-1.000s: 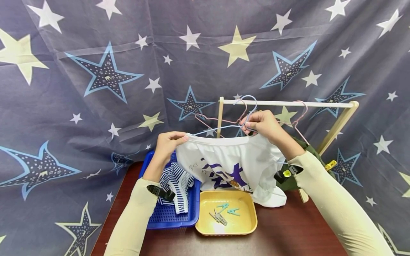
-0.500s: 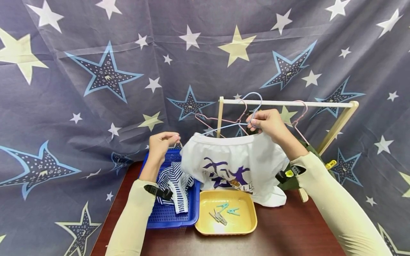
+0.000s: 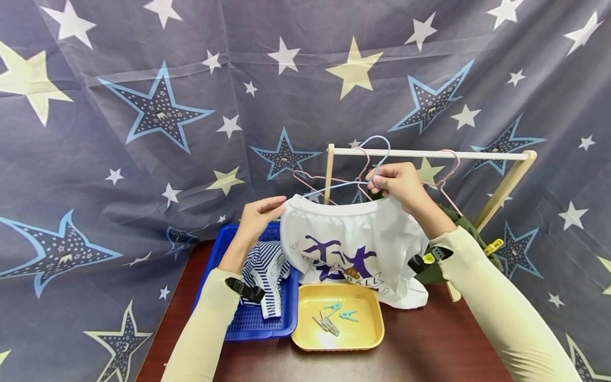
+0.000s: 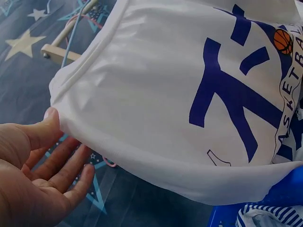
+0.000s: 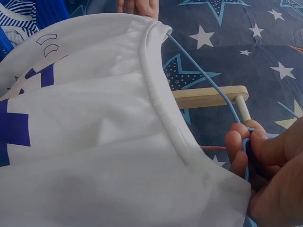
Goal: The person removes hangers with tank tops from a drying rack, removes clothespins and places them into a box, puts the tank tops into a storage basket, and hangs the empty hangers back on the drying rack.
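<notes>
In the right hand (image 3: 401,185), the blue hanger (image 5: 203,74) was gripped by curled fingers; between both hands' fingers, the white shirt (image 3: 346,236) was draped, edge touched by the left hand (image 3: 259,216), fingers loosely extended.

tray (image 3: 381,329): 1 | inside: teal clips (image 3: 349,317) 2 | left of tray: basket (image 3: 262,335) 1 | beyond tray: white shirt (image 3: 348,225) 1, blue hanger (image 3: 389,149) 1, pink hangers (image 3: 442,183) 2, rack (image 3: 420,154) 1
</notes>
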The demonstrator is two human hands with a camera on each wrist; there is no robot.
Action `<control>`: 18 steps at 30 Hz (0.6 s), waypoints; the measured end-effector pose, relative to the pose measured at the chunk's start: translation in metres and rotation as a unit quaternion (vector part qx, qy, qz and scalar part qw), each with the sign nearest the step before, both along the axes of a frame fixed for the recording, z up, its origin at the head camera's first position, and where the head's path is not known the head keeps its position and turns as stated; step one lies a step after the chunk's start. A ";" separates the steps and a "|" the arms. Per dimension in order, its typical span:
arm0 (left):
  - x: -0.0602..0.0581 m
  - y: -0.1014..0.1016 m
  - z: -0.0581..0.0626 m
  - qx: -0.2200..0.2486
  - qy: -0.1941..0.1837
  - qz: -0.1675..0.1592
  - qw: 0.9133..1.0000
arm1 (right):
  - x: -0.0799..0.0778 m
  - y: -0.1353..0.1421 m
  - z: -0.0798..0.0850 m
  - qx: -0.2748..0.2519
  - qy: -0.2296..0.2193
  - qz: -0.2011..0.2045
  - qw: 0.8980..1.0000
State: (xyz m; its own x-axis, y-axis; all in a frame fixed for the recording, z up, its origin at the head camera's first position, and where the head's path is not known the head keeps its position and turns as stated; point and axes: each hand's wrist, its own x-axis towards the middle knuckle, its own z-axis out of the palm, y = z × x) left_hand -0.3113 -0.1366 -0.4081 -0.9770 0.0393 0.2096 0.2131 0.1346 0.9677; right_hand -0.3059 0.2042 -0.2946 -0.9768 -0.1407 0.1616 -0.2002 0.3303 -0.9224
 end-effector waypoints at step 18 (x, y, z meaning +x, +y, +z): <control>0.001 -0.003 0.003 0.020 -0.051 0.105 0.993 | 0.001 0.005 -0.003 -0.053 -0.006 -0.017 0.998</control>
